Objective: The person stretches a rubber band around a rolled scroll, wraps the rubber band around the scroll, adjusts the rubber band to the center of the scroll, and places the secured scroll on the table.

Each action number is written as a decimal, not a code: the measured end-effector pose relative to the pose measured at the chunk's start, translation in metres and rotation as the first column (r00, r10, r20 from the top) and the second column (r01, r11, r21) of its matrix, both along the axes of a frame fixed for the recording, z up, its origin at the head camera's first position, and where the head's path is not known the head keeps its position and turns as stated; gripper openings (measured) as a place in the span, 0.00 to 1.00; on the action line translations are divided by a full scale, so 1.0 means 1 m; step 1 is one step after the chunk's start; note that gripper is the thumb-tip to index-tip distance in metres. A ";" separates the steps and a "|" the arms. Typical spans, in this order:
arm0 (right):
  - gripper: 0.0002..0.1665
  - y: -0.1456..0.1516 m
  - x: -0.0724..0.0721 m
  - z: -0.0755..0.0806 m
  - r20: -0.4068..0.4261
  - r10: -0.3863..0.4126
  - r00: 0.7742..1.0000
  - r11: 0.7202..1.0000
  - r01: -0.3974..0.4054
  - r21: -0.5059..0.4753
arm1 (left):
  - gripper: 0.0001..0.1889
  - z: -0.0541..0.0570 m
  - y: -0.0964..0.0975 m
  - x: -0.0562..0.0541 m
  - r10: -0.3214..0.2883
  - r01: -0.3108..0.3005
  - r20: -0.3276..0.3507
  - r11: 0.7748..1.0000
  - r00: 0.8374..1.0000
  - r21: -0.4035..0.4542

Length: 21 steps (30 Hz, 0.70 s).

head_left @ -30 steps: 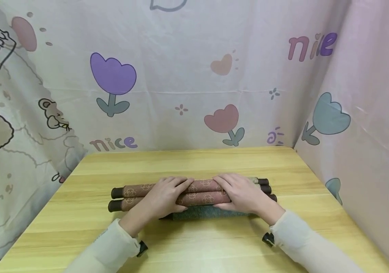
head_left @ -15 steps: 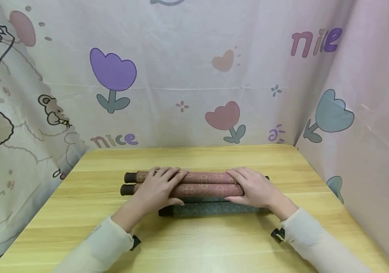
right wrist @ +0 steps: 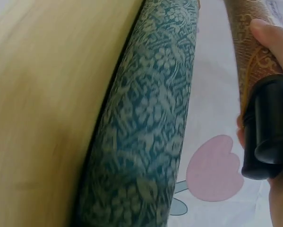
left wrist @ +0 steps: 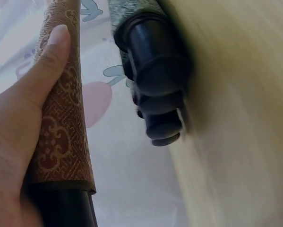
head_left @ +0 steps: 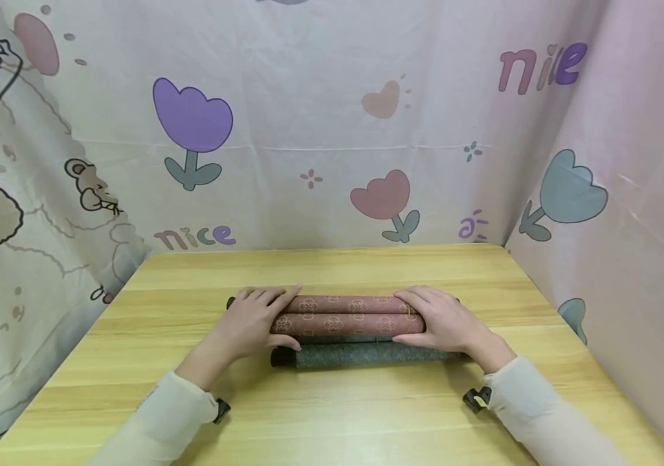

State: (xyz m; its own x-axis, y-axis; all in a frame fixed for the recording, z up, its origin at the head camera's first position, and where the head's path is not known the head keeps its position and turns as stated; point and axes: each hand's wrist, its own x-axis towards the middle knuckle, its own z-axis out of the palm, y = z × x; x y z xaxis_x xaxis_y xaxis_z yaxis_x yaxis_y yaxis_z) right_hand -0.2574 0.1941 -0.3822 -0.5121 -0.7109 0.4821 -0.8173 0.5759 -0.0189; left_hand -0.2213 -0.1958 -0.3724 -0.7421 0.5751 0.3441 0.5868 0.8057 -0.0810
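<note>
Two red-brown brocade scroll rolls [head_left: 349,325] lie side by side, patterned in gold. My left hand [head_left: 253,317] grips them near their left end, thumb in front and fingers over the top. At the right end, my right hand [head_left: 442,320] grips them likewise; black end knobs [right wrist: 271,118] show by it in the right wrist view. Below and in front is a blue-green floral scroll [head_left: 361,355] with a black knob [head_left: 283,357]. Several black scroll ends [left wrist: 153,61] cluster in the left wrist view. Whether the red-brown rolls touch the ones beneath, I cannot tell.
The scrolls are over a light wooden table [head_left: 332,414]. A printed cloth [head_left: 291,116] hangs behind it and along both sides. Each wrist carries a small black device, such as the right wrist's mount [head_left: 476,399].
The red-brown rolls have shifted right and slightly back, over the blue-green scroll, more of which shows now. My left hand has slid left toward their end; my right hand has moved a little right.
</note>
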 end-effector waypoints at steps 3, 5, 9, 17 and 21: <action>0.46 -0.002 0.000 -0.001 0.036 -0.021 0.999 1.000 0.021 0.015 | 0.50 -0.006 -0.001 -0.003 -0.018 0.018 -0.007 1.000 1.000 0.011; 0.46 -0.004 0.000 -0.002 0.055 -0.040 0.998 0.999 0.039 0.021 | 0.47 -0.010 -0.002 -0.004 -0.024 0.024 -0.013 0.999 1.000 0.021; 0.47 -0.006 0.001 -0.002 0.096 -0.088 0.991 0.996 0.085 0.037 | 0.45 -0.016 -0.003 -0.006 -0.022 0.023 -0.044 1.000 0.999 0.003; 0.52 -0.003 0.005 0.004 0.162 -0.130 0.978 0.991 0.123 0.051 | 0.43 -0.020 -0.005 -0.007 -0.054 0.051 -0.144 0.998 0.988 -0.024; 0.57 0.000 0.005 0.009 0.175 -0.145 0.974 0.989 0.136 0.064 | 0.43 -0.020 -0.007 -0.007 -0.037 0.037 -0.124 0.999 0.992 -0.002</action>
State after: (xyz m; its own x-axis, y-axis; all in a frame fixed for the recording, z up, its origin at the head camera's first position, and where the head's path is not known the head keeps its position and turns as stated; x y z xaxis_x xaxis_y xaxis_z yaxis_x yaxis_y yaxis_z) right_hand -0.2522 0.1938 -0.3736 -0.6830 -0.6473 0.3383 -0.7144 0.6885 -0.1249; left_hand -0.2279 -0.2026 -0.3925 -0.6719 0.6010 0.4328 0.6015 0.7838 -0.1546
